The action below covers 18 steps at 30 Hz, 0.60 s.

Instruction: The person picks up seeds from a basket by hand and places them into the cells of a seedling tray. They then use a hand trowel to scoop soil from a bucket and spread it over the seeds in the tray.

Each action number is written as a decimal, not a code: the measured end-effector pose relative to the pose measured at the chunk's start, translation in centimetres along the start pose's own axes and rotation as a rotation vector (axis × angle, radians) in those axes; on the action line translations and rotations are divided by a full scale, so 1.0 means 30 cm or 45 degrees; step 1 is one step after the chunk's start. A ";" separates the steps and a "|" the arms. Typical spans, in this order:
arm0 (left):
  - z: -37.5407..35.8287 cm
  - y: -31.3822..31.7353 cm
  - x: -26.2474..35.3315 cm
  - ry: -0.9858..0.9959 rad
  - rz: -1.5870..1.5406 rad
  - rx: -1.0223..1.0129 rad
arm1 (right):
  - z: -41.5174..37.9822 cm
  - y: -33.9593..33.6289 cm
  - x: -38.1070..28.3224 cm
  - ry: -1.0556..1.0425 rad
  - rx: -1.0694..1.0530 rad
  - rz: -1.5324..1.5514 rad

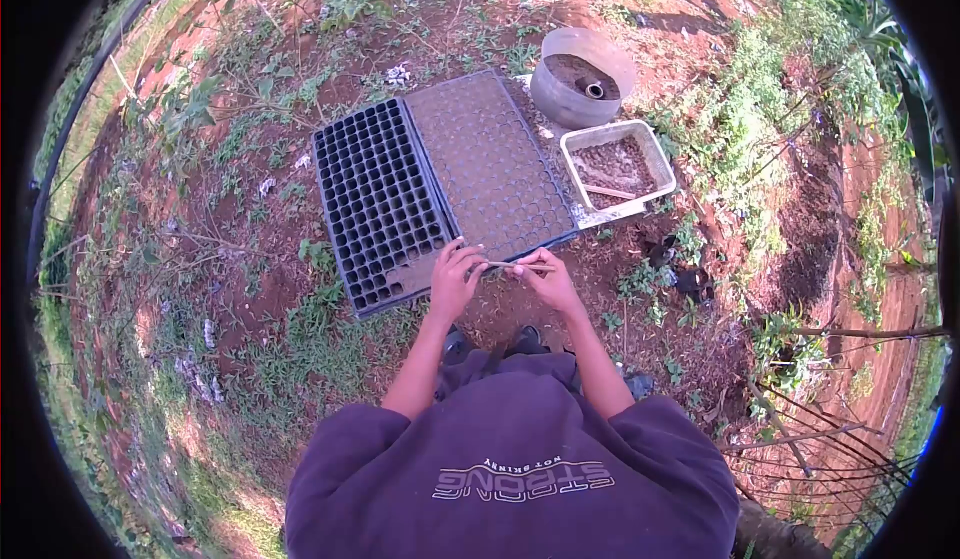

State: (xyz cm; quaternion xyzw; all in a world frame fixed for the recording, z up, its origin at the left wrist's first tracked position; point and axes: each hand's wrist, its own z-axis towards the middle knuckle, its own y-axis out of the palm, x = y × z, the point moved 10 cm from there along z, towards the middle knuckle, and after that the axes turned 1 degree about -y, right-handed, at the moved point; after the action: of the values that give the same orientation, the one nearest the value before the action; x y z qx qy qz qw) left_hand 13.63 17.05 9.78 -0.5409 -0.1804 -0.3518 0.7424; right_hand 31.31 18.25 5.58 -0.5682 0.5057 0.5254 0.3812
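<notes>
A thin brown stick [512,265] runs level between my two hands, just off the near edge of the trays. My left hand [459,277] has its fingers closed around the stick's left end. My right hand [546,281] pinches the other end between thumb and fingers. Beyond them lies a seedling tray [492,164] filled with brown soil, round cell outlines showing on its surface. Beside it on the left is a black seedling tray [378,184] with mostly dark, hollow cells. Some soil covers its near right corner, close to my left hand.
Right of the trays stands a white rectangular tub [666,181] with coarse brown material and a flat strip inside. Behind it is a round translucent container [566,104] holding soil and a small cylinder. Weeds, reddish ground and dry branches [830,439] surround the spot.
</notes>
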 end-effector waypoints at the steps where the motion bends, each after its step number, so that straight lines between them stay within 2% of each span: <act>1: 0.004 0.002 0.003 -0.027 0.012 0.023 | -0.001 -0.017 -0.012 0.040 0.009 -0.023; 6: -0.004 -0.007 0.009 -0.150 0.144 0.108 | 0.030 -0.133 -0.009 0.045 0.072 -0.252; 8: -0.007 -0.003 0.005 -0.164 0.199 0.138 | 0.039 -0.150 -0.095 -0.195 0.064 -0.637; 9: -0.005 0.004 0.009 -0.173 0.202 0.135 | 0.045 -0.165 -0.077 -0.188 0.057 -0.634; 11: 0.027 0.034 0.015 -0.175 0.242 0.090 | 0.073 -0.170 -0.109 -0.423 0.084 -0.996; 15: 0.092 0.115 -0.051 -0.201 0.187 0.053 | 0.177 -0.200 -0.080 -0.428 0.065 -1.116; 18: 0.170 0.164 -0.094 -0.180 0.219 0.030 | 0.251 -0.198 -0.107 -0.616 0.140 -1.309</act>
State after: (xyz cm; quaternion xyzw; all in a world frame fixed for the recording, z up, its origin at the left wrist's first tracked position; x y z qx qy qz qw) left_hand 15.78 23.53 6.41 -0.5691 -0.1895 -0.2456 0.7615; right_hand 35.71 27.24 6.96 -0.5839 0.0892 0.3605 0.7219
